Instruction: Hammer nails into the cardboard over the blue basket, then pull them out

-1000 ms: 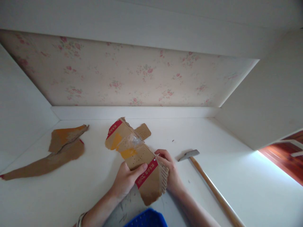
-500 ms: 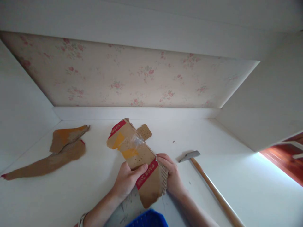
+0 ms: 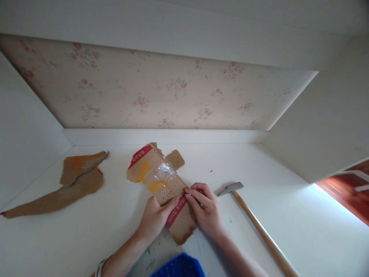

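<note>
The cardboard piece (image 3: 163, 184) is found lying on the white table (image 3: 288, 184), near the table's front edge and straight ahead of the person. Its long axis runs from the far left to the near right. The near end lies between the two hands.

The left hand (image 3: 156, 216) is closed on the left side of that end, with the thumb pressed onto the red printed band (image 3: 174, 212). The right hand (image 3: 206, 210) is set against the right edge at the same band, its fingers curled and pinched together. Whether something small is also held at the fingertips cannot be told. Both hands are equally near.

A hammer (image 3: 258, 226) is noted just right of the right hand, its handle running towards the near right. Torn cardboard scraps (image 3: 72, 181) lie well apart to the left. A blue basket (image 3: 179, 267) is seen at the near edge, below the hands. Bare tabletop is recorded beyond the cardboard's far end.
</note>
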Tool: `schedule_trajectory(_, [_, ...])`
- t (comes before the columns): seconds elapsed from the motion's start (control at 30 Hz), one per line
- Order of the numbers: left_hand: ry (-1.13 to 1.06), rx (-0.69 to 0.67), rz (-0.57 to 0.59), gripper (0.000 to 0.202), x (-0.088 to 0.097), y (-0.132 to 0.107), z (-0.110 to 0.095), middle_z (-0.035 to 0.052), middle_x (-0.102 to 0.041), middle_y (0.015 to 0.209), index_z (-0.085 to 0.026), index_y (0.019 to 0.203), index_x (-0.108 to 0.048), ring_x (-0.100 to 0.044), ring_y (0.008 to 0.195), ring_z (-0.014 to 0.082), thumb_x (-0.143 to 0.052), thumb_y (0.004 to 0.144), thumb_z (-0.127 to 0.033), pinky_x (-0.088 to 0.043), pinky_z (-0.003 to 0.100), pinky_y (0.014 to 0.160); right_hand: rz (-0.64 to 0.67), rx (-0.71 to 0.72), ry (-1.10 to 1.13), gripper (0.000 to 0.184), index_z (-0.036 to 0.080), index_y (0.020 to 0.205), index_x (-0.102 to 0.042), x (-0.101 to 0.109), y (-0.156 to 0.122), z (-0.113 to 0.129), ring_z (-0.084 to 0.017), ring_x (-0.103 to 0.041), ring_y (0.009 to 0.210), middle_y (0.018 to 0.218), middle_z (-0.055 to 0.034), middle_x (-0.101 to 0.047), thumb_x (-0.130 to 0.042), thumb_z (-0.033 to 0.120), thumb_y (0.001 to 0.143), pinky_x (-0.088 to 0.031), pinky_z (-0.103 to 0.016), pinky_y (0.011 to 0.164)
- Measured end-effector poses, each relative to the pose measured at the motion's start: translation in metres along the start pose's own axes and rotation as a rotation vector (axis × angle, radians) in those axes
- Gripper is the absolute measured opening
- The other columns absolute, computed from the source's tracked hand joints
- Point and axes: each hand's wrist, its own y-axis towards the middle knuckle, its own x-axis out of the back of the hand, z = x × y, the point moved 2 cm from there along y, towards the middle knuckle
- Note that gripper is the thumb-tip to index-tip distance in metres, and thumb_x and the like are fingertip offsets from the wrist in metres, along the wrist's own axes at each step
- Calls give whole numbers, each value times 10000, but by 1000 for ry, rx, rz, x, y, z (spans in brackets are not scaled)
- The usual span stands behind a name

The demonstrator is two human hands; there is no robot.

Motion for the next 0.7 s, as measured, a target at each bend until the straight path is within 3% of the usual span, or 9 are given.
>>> schedule_trajectory(0.13, [-4,2,-83,369,3,1,4,112,-784,1092,-147,1047,-781,-730,1034,324,-806,781,-402,-572,404,927,-111,-11,-32,190,250,938,-758,2,-3,-5,-205,-652,898,952,-55,-685,-577,263,994,-528,-330,791])
schedule_trajectory(0.27, [-160,27,-195,455,7,5,14,121,-761,1168,-143,1146,-737,-716,1080,314,-817,784,-406,-567,410,945,-218,-111,-110,197,223,1023,-683,6,-1,-19,-199,-650,866,924,-48,-694,-498,288,1040,-529,-339,781])
schedule_trajectory(0.4, [-411,66,-278,521,7,8,11,128,-750,1190,-146,1251,-675,-723,1074,295,-814,799,-364,-580,405,937,-75,-148,-212,172,200,1037,-703,5,6,-29,-162,-663,763,995,-37,-721,-571,308,1022,-555,-323,707])
schedule_trajectory(0.5, [-565,122,-340,475,10,8,3,134,-756,1165,-142,1273,-654,-744,1019,279,-773,840,-296,-595,408,918,11,-118,-294,162,191,1081,-692,3,8,-29,-184,-693,880,1077,-43,-719,-596,305,1018,-578,-381,800])
schedule_trajectory(0.57, [-608,135,-365,418,14,7,-4,134,-759,1152,-139,1272,-649,-755,984,269,-729,875,-241,-603,410,903,43,-82,-351,143,192,1061,-700,2,7,-27,-215,-683,1007,1099,-47,-719,-602,286,1016,-556,-441,907])
schedule_trajectory(0.7, [-593,152,-452,382,27,-2,-11,132,-768,1111,-135,1271,-648,-762,956,256,-692,896,-192,-612,397,882,90,-55,-433,127,196,1035,-704,0,6,-21,-206,-694,975,1071,-42,-728,-619,286,1008,-570,-426,884])
